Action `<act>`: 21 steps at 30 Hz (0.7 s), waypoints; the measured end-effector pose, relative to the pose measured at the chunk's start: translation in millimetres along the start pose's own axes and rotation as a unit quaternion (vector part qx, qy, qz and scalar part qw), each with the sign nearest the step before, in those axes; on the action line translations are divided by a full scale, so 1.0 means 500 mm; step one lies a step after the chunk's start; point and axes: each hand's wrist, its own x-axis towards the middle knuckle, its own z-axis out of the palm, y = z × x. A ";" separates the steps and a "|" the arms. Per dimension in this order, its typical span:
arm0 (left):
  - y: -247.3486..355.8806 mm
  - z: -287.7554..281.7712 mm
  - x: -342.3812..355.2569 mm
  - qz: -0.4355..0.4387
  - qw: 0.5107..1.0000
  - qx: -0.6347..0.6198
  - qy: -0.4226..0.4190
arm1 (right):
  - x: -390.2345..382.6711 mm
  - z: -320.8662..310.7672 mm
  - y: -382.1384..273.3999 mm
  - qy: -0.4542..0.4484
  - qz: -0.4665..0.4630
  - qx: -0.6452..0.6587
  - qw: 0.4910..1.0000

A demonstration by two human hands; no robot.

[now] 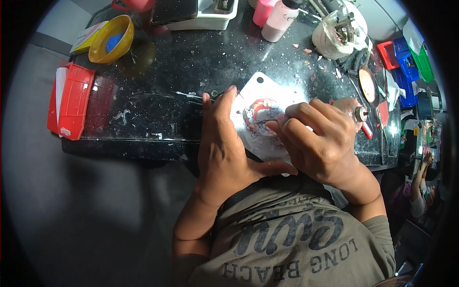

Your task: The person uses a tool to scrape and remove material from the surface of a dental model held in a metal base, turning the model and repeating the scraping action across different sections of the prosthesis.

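Note:
A white plate with a hole at its top (pixel 254 87) lies at the table's near edge, carrying a reddish ring-shaped piece (pixel 262 106) among pale, crumbly material. My left hand (pixel 222 146) grips the plate along its left and near sides, thumb reaching across the bottom. My right hand (pixel 315 138) is closed over the plate's right part, fingers curled round what looks like a thin tool at the reddish piece; most of that tool is hidden.
The dark table (pixel 143 110) holds a red tray (pixel 76 100), yellow bowl (pixel 103 52), white bin (pixel 210 14), bottle (pixel 279 24), tool pot (pixel 330 43), burner (pixel 358 112) and pan (pixel 368 86). Coloured bins (pixel 406 64) stand right. Another person (pixel 416 196) is at far right.

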 end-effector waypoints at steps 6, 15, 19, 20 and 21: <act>-0.002 0.001 0.002 0.004 1.000 -0.009 0.008 | 0.001 0.005 -0.011 0.008 -0.028 -0.068 0.997; 0.000 -0.002 -0.003 -0.013 1.000 -0.009 0.005 | 0.009 0.017 0.004 0.039 -0.029 -0.032 0.998; -0.001 -0.001 0.000 0.005 1.000 0.011 0.000 | 0.008 0.014 0.021 0.039 -0.001 0.044 0.998; -0.001 -0.001 0.001 0.004 1.000 0.014 -0.005 | 0.005 0.018 0.023 0.037 0.007 0.053 0.998; -0.002 -0.001 0.002 0.005 1.000 0.013 -0.005 | 0.006 0.025 0.026 0.054 0.003 0.055 0.997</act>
